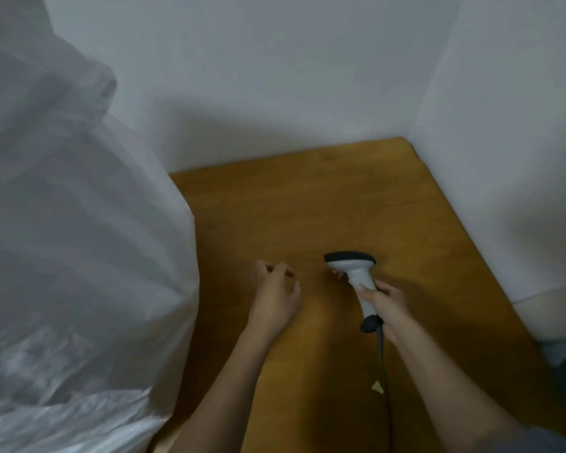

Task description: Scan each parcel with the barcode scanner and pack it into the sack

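Wooden floor [307, 207], white walls [258, 76]; bulky sack [79, 223] beside scanner [353, 273].

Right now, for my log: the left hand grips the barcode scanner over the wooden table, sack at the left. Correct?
Not quite: in the head view the right hand grips the barcode scanner; the left hand holds nothing. Wooden table and sack are as stated.

No text, label, brand, number or sign can be read anywhere in this blurred view.
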### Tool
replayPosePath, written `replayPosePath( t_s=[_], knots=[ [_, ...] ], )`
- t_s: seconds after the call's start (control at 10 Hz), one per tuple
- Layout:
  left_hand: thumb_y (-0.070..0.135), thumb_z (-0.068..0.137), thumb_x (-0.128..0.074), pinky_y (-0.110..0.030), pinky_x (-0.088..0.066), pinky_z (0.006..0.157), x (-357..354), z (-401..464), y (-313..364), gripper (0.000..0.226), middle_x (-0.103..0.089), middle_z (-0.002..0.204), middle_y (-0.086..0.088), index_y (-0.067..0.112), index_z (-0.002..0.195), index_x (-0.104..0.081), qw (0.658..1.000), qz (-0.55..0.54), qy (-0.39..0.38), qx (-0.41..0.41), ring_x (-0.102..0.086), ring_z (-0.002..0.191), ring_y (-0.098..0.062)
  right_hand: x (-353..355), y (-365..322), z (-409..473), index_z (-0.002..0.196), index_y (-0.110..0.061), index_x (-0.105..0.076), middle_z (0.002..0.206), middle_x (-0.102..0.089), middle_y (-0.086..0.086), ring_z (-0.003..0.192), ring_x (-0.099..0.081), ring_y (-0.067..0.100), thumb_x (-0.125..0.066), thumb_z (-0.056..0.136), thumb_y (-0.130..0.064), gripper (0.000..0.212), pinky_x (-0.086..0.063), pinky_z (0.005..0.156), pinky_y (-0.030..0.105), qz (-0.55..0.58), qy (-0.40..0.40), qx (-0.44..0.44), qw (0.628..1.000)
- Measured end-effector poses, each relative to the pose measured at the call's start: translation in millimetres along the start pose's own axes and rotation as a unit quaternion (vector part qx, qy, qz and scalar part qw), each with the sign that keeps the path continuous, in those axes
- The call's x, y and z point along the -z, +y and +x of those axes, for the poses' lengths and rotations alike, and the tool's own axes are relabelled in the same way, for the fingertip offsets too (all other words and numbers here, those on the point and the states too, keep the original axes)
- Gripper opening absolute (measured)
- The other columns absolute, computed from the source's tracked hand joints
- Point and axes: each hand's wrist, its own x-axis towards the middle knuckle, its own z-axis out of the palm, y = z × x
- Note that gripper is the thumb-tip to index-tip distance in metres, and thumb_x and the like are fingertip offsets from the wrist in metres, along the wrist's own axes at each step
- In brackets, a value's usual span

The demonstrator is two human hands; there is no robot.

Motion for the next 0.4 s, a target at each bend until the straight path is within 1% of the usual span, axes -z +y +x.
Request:
replayPosePath(
  t_s=[0.1, 0.2, 0.3, 0.4],
  knots=[
    [0.027, 0.094, -0.061, -0.018, -0.031, 0.084, -8, 0, -3, 0.013, -0.024, 0.116, 0.009, 0.027, 0.106, -0.054, 1.0, 0.002, -0.016, 0.025, -0.025, 0.106, -0.003, 1, 11, 10, 0.136, -0.014, -0.056, 0.104, -0.066, 0.002, 0.091, -0.063, 0.022, -0.076, 0.084, -0.017, 0.056, -0.054, 0.073, 0.038, 0.034, 0.003, -0.01, 0.999],
    [0.028, 0.094, -0.061, -0.018, -0.031, 0.084, -13, 2, -3, 0.016, -0.027, 0.125, 0.006, 0.029, 0.109, -0.055, 0.999, 0.011, -0.023, 0.036, -0.03, 0.114, -0.005, 2, 20, 20, 0.143, -0.017, -0.049, 0.129, -0.06, 0.009, 0.11, -0.059, 0.028, -0.074, 0.086, -0.015, 0.062, -0.05, 0.096, 0.046, 0.05, 0.014, -0.006, 0.999],
    [0.027, 0.094, -0.061, -0.018, -0.031, 0.085, -14, 1, -2, 0.014, -0.024, 0.117, 0.008, 0.028, 0.106, -0.053, 0.999, 0.008, -0.029, 0.037, -0.034, 0.123, -0.012, 4, 21, 21, 0.144, -0.017, -0.046, 0.137, -0.055, 0.007, 0.12, -0.054, 0.027, -0.066, 0.091, -0.005, 0.058, -0.047, 0.1, 0.041, 0.03, 0.037, -0.002, 0.999],
    [0.027, 0.095, -0.061, -0.019, -0.032, 0.085, -9, 0, 3, 0.014, -0.022, 0.114, 0.008, 0.027, 0.105, -0.051, 1.0, -0.004, -0.02, 0.022, -0.035, 0.122, -0.015, 6, 11, 20, 0.146, -0.016, -0.043, 0.144, -0.05, 0.006, 0.127, -0.049, 0.025, -0.06, 0.092, 0.002, 0.059, -0.043, 0.096, 0.034, -0.013, 0.054, 0.008, 0.998]
  ],
)
